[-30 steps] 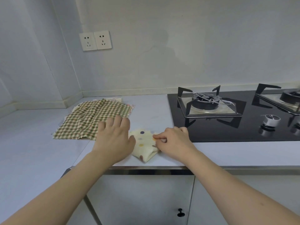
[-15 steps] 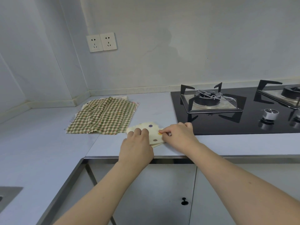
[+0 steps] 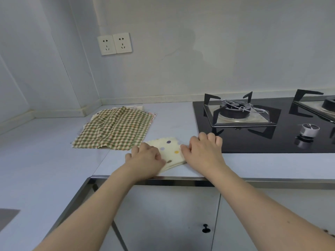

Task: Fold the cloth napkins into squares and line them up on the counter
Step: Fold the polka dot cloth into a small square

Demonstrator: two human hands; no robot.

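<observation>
Head view: the dotted napkin (image 3: 171, 153), folded small, lies near the counter (image 3: 54, 160) front edge, left of the hob (image 3: 262, 138). The left hand (image 3: 145, 157) and right hand (image 3: 202, 151), fingers curled, grip its left and right edges. The checked napkin (image 3: 114, 130) lies unfolded just beyond, far-left.

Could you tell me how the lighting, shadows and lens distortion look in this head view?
Head view: soft, even light; a faint shadow on the wall; burner reflections on the glossy black hob; wide-angle bending of the counter edges; both hands and the dotted napkin sharp.
</observation>
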